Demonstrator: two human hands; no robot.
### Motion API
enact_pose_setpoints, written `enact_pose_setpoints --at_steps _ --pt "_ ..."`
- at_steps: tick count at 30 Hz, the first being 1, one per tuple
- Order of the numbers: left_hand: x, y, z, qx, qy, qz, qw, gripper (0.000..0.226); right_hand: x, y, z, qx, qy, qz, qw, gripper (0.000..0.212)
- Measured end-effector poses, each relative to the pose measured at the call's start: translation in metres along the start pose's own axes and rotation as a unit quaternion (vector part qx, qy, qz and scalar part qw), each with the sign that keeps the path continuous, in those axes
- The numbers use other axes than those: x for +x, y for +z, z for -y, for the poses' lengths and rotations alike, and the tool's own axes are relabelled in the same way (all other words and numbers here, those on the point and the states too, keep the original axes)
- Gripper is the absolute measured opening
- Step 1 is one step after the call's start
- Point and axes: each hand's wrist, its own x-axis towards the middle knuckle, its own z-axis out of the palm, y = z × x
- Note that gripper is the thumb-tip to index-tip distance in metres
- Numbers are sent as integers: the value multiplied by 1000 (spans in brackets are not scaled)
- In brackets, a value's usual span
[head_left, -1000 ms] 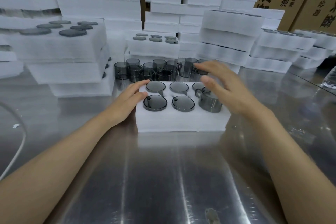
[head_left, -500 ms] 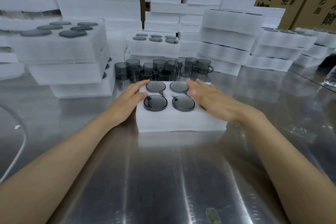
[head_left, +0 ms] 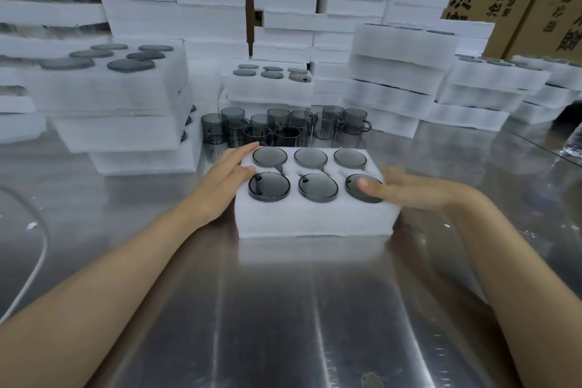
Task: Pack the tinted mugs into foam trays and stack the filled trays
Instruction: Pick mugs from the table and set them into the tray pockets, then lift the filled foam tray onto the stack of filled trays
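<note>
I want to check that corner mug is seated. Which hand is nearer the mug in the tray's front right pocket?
Right. The right hand has its thumb on that mug, at the foam tray's right end; the left hand rests against the tray's left end.

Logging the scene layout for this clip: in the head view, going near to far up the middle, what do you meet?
The steel table → foam tray holding six mugs → loose mugs → stack of filled trays → foam stacks at the back.
</note>
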Motion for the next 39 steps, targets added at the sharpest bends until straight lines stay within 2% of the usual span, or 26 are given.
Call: enact_pose_setpoints --at_steps 2,3,5,7,10,14,16,18,20,22,25,28,30,32,34,37,39 --pt "0 -1 0 -9 7 -20 1000 59 -3 -2 -2 40 -10 12 999 45" --pt "0 -1 0 -17 9 -31 999 61 -5 -3 -4 102 -22 34 994 42" --pt "0 -2 0 -24 12 -46 999 63 -3 -4 -11 273 -61 95 955 57" --pt "1 -3 0 -32 26 -58 997 64 0 -4 -11 357 -97 123 921 66" --pt "2 -2 -1 -71 55 -99 991 60 9 -4 -8 399 -146 40 904 69" --pt "5 0 -3 -184 81 -193 960 62 17 -4 -4 559 -135 -70 815 41" --pt "9 0 -2 -140 43 -213 966 63 25 -7 6 608 -129 -110 776 35" --pt "12 1 6 -23 -6 -189 982 51 39 -17 23 621 -137 -136 759 37" --pt "15 4 16 99 -22 -158 982 42 60 -31 43 612 -142 -173 759 34" --pt "16 6 22 147 -14 -149 978 39 89 -44 63 598 -129 -221 759 37" --pt "17 6 25 167 -4 -171 971 35 142 -64 91 603 -108 -254 749 51" --pt "16 6 25 172 -11 -177 969 39 190 -84 119 608 -103 -237 751 38" --pt "16 5 23 176 -12 -171 969 51 218 -96 129 586 -98 -225 772 36" --pt "16 5 23 184 -15 -172 968 55 244 -101 128 484 -44 -258 835 31" --pt "15 5 23 184 -11 -177 967 54 267 -101 118 314 30 -333 888 24" --pt "15 7 24 179 -6 -171 969 53 283 -102 112 169 58 -387 905 27" --pt "15 7 23 185 -9 -162 969 54 286 -101 117 41 62 -451 890 21"
